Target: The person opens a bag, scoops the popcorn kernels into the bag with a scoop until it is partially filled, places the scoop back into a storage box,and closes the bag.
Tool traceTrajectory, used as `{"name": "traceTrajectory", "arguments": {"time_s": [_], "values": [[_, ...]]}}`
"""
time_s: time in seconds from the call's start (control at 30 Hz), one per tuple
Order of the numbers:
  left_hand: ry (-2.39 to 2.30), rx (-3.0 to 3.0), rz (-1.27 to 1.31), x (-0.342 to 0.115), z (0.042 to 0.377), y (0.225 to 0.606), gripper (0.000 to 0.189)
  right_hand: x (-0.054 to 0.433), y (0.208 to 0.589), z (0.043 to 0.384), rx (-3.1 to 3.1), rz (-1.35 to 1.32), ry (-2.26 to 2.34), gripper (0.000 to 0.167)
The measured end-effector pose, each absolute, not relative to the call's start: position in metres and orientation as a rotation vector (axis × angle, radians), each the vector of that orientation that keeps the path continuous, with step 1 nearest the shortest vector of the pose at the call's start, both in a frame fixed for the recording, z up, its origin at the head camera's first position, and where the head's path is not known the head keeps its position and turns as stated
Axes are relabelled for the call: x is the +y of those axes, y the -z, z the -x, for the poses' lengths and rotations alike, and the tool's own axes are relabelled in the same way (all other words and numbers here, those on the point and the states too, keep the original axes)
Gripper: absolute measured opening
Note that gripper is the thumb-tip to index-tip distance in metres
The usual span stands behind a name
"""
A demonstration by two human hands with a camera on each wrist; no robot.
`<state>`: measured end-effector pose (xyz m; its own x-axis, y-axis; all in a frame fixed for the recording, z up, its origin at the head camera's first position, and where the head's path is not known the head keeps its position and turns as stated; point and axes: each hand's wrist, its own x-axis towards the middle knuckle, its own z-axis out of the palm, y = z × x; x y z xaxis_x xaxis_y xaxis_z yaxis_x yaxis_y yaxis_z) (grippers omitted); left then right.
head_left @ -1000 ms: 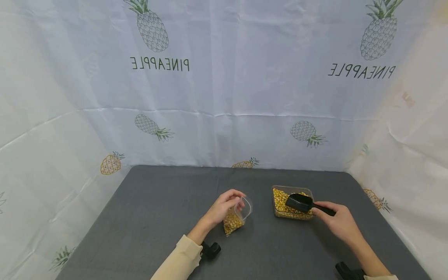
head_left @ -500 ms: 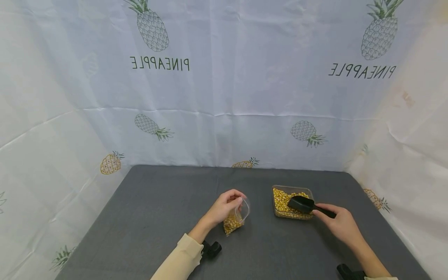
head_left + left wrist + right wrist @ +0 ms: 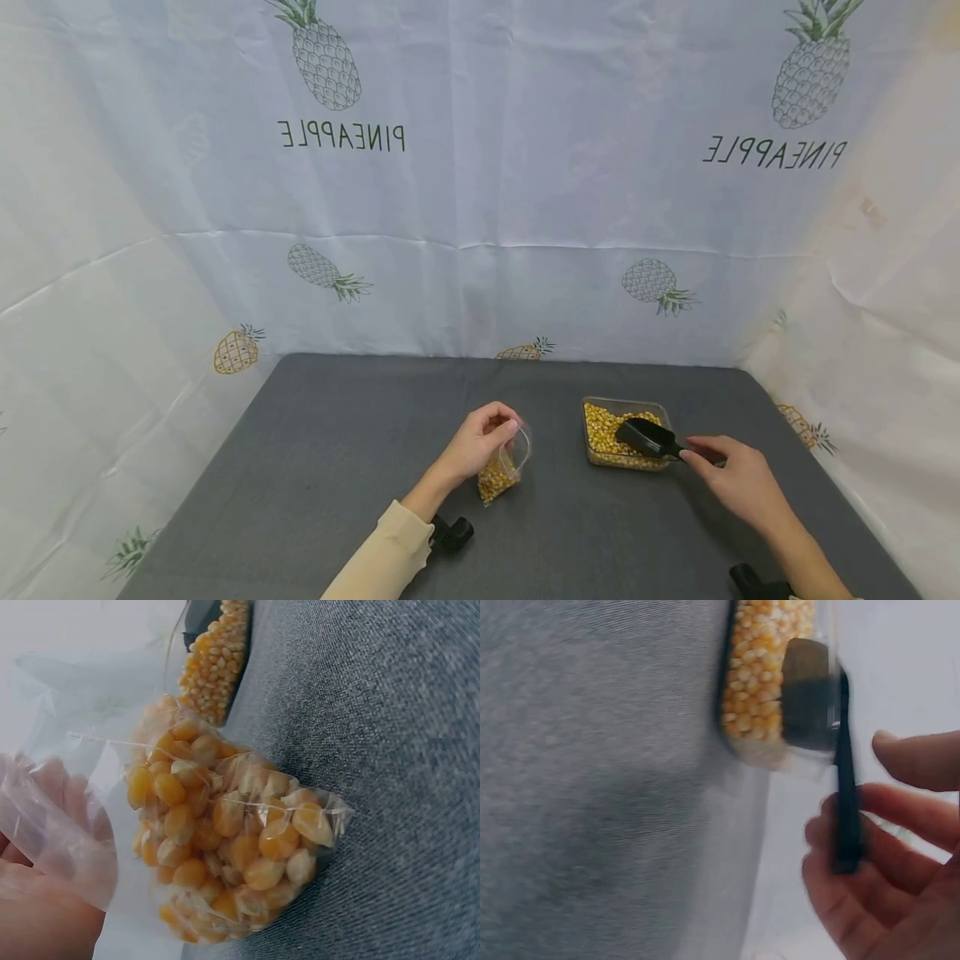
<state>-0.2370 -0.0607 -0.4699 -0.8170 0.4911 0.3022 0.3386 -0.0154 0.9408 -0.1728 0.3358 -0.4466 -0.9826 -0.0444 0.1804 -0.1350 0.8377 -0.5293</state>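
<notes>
My left hand (image 3: 480,442) pinches the rim of a clear plastic bag (image 3: 495,482) whose mouth gapes to the right. Corn kernels (image 3: 225,832) fill the bag's lower part, which rests on the table in the left wrist view. To the right, a black scoop (image 3: 647,437) lies with its bowl on the kernels inside a clear rectangular container (image 3: 626,464), its handle sticking out over the rim. My right hand (image 3: 738,479) is at that handle. In the right wrist view the thumb (image 3: 911,761) stands off the handle, and relaxed fingers lie behind it.
A dark grey cloth covers the table (image 3: 360,417). White curtains (image 3: 480,200) printed with pineapples enclose its back and sides. Black wrist devices sit under both forearms, the left one (image 3: 453,533) close to the bag.
My right hand has loosened from the scoop handle and drawn back slightly to the right. The scoop has settled on the kernels. The bag's mouth has narrowed a little in my left hand.
</notes>
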Motion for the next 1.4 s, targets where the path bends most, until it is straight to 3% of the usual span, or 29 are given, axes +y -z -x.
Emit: {"name": "traceTrajectory", "arguments": {"time_s": [0.6,0.87,1.4], "values": [[-1.974,2.214,-0.94,-0.066,0.233,0.465,0.016,0.285,0.417,0.162,-2.74,-0.31,-0.874,0.024],[-2.009,2.26,-0.929,-0.067,0.229,0.459,0.014,0.257,0.421,0.161,-2.693,-0.419,-0.998,0.018],[-2.047,2.367,-0.869,-0.072,0.222,0.452,0.013,0.214,0.44,0.162,-2.596,-0.502,-1.277,0.021]]}}
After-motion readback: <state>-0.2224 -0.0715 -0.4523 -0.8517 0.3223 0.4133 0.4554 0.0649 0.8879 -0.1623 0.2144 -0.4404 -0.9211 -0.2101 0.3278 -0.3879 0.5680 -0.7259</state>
